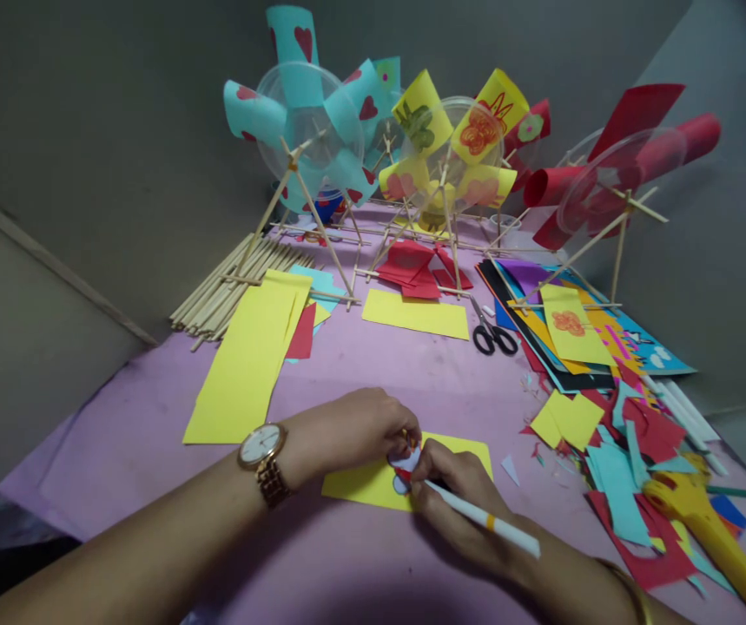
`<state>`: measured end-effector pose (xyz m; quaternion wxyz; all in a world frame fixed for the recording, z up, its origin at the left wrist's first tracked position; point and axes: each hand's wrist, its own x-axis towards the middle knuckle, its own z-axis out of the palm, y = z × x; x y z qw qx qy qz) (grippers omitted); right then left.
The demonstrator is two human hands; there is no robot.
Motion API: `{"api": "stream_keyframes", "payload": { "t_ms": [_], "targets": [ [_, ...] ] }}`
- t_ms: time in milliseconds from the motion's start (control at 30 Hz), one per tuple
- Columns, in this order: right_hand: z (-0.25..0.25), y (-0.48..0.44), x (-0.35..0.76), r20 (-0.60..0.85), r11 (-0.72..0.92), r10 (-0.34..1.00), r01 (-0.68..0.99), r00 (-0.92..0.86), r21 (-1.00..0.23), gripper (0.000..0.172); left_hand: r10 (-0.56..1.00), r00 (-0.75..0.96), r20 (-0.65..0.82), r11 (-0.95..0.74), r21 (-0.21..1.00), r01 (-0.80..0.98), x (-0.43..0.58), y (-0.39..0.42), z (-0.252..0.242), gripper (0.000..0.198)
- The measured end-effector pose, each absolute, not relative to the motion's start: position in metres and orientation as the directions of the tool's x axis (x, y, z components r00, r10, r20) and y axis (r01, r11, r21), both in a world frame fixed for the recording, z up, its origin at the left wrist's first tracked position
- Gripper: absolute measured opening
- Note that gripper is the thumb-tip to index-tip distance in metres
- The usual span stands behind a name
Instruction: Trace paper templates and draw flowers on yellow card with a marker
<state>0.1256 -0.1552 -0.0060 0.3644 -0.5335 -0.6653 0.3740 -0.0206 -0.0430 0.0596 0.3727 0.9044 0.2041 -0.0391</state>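
Observation:
A yellow paper strip lies flat on the table in front of me, partly under both hands. On it is a small colourful cut-out with white, red and blue-grey parts; its exact kind is hard to make out. My left hand, wearing a watch on its wrist, has its fingers curled and pressed on the cut-out's top edge. Gripped in my right hand is a white felt-tip pen with an orange band. Its tip end is hidden by the fingers, close to the cut-out.
Stick-framed paper wheels stand behind: blue, yellow, red. Wooden sticks and yellow sheets lie left. Scissors sit ahead. Right are paper scraps, coloured sheets and a yellow glue gun.

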Motion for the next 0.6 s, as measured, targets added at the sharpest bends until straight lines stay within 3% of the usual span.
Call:
{"api": "stream_keyframes", "payload": {
  "t_ms": [267, 600],
  "targets": [
    [-0.005, -0.152, 0.124, -0.017, 0.053, 0.986, 0.409, -0.165, -0.911, 0.005, 0.256, 0.937, -0.237, -0.595, 0.725, 0.346, -0.021, -0.031, 0.058, 0.025],
    [-0.004, -0.150, 0.120, -0.042, 0.045, 0.985, 0.486, -0.166, -0.873, 0.006, 0.233, 0.939, -0.254, -0.552, 0.760, 0.343, -0.023, -0.025, 0.052, 0.026]
  ]
}}
